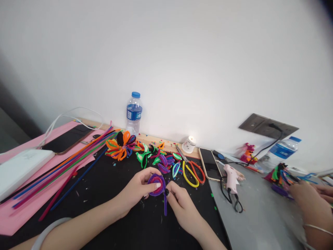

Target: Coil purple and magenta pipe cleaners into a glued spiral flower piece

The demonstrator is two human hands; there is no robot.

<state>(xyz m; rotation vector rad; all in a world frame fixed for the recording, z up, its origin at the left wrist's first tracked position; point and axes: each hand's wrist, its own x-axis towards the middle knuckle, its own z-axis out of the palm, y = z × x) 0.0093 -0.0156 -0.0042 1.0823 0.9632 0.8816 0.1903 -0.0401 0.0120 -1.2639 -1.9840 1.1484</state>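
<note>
Between thumb and fingers, my left hand [139, 189] grips a flat coil of pipe cleaner [153, 179], purple at its rim and pink-red inside. My right hand [179, 201] pinches a purple pipe cleaner [165, 205] at the coil's right edge, its loose end hanging down. Beyond my hands lie small looped pipe-cleaner petals [163, 163] in green, purple and orange. A larger orange pipe-cleaner flower [121, 146] sits to their left. Scissors [191, 172] with yellow and red handles rest just past my right hand.
Long pipe cleaners [67, 166] lie at left on pink sheets [10, 218], near a phone [70, 138] and white box [23, 170]. Behind stand a water bottle [134, 113] and paper cup [189, 144]. Rightward are another phone [210, 164], a glue gun [231, 178] and another person's hands [309, 198].
</note>
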